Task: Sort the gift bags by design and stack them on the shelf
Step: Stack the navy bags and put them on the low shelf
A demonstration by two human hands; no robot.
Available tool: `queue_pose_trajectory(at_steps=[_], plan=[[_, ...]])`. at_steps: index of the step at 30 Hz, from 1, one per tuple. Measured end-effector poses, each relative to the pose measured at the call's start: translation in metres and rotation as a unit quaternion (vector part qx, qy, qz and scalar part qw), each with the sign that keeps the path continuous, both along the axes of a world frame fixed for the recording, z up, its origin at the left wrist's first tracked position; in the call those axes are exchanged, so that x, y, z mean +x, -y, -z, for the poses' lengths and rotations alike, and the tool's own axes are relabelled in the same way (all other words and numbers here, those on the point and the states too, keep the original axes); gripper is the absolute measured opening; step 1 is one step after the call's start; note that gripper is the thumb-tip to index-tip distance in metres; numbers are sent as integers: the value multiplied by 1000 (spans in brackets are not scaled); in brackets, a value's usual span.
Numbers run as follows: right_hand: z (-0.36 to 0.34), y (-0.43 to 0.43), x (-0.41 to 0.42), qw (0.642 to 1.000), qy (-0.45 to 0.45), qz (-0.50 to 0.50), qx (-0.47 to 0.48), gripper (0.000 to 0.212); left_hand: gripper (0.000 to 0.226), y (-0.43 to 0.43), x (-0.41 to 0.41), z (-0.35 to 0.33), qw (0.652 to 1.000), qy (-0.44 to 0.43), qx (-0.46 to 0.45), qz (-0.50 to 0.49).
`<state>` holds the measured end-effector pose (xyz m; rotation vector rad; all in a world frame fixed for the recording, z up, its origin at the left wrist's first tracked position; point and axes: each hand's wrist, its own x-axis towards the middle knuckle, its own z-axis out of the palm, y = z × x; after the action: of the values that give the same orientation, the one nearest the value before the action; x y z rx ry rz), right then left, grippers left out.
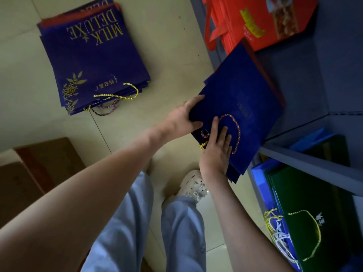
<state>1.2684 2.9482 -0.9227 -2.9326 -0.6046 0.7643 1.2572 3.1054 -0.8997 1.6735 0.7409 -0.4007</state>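
Head view, navy bags held between hands

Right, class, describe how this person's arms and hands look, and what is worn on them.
The left forearm and right forearm are bare, with no sleeves showing. The left hand and right hand wear no gloves, and no ring, watch or bracelet is visible.

This looks like a stockroom or the back of a shop: a grey metal shelf holds flat gift bags stacked by colour, red bags on the upper level and green bags below, a pile of blue bags lies on the tiled floor, and cardboard boxes stand there too
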Motion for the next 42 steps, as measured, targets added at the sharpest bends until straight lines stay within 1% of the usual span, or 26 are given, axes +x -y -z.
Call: queue_pose_trajectory(at_steps=[2, 4, 6, 8, 10, 12, 15, 18, 20, 22, 25, 27, 30, 32, 34, 38, 42], plan=[[0, -1, 3, 1000, 9, 5, 12, 88, 73, -1, 4, 0, 996, 13, -79, -46], [1, -1, 8, 1000, 17, 12, 23, 91, 70, -2, 8, -2, 980, 37, -168, -96], [5, 0, 15, 998, 20, 33, 41, 91, 68, -3, 12, -4, 964, 57, -227, -124], [8, 0, 21, 996, 16, 59, 64, 92, 67, 0, 19, -7, 958, 76, -250, -118], [8, 0, 27, 994, 19, 76, 76, 92, 69, 5, 27, -9, 955, 107, -253, -111], [6, -3, 34, 992, 24, 95, 80, 89, 70, 9, 36, -10, 952, 137, -251, -108], [-1, -9, 47, 989, 39, 115, 80, 87, 65, 11, 54, -9, 946, 157, -262, -105], [-3, -13, 63, 985, 28, 148, 82, 86, 67, 8, 76, -2, 966, 159, -201, -30], [1, -12, 77, 985, 34, 148, 86, 86, 76, 4, 91, 4, 975, 145, -161, 44], [7, -12, 95, 989, 50, 121, 64, 91, 88, -4, 104, 13, 980, 134, -91, 118], [18, -15, 120, 996, 57, 71, 17, 100, 104, -17, 119, 30, 971, 120, 35, 206], [26, -20, 132, 999, 38, 32, -15, 111, 105, -25, 126, 44, 961, 117, 87, 236], [39, -24, 147, 999, -36, -4, -25, 123, 98, -36, 134, 66, 952, 118, 122, 256], [51, -21, 156, 997, -79, -16, -11, 123, 93, -40, 137, 86, 946, 129, 147, 259], [61, -16, 163, 995, -99, -28, -7, 119, 89, -40, 138, 104, 947, 130, 163, 245], [92, -11, 181, 998, -62, -23, -2, 110, 74, -32, 154, 143, 947, 131, 207, 208], [113, -8, 196, 999, -25, -20, 5, 100, 68, -21, 177, 164, 940, 117, 239, 213]])
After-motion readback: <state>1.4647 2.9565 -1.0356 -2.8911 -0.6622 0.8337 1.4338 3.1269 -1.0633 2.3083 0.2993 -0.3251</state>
